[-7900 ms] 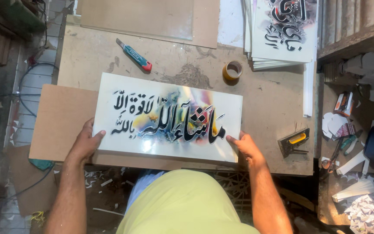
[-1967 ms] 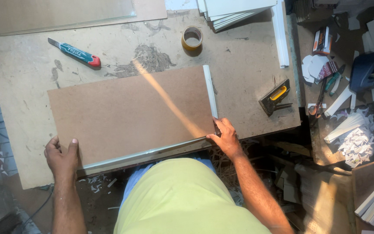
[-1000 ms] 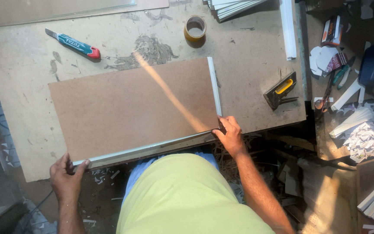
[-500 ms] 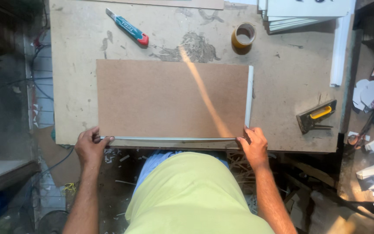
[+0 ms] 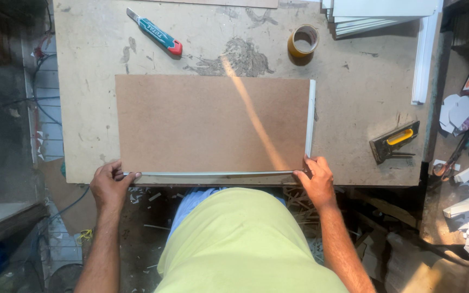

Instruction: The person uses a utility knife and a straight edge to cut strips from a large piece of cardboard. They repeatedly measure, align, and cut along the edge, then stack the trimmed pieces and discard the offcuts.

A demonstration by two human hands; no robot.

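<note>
A brown fibreboard panel (image 5: 207, 123) lies flat on the worktable (image 5: 354, 108), with a thin white strip showing along its near edge (image 5: 207, 174) and its right edge (image 5: 311, 116). My left hand (image 5: 111, 184) pinches the panel's near left corner. My right hand (image 5: 315, 176) grips the near right corner, where the two white strips meet. A streak of light crosses the panel diagonally.
Behind the panel lie a teal and red utility knife (image 5: 154, 31) and a roll of brown tape (image 5: 302, 42). A stack of white boards (image 5: 381, 16) sits far right, a black and yellow staple gun (image 5: 394, 141) to the right. Paper scraps and tools (image 5: 468, 119) crowd a side surface.
The printed panel seen earlier now lies face down under the brown board. Both hands have shifted to the near corners, and the panel sits squared to the table's front edge.
</note>
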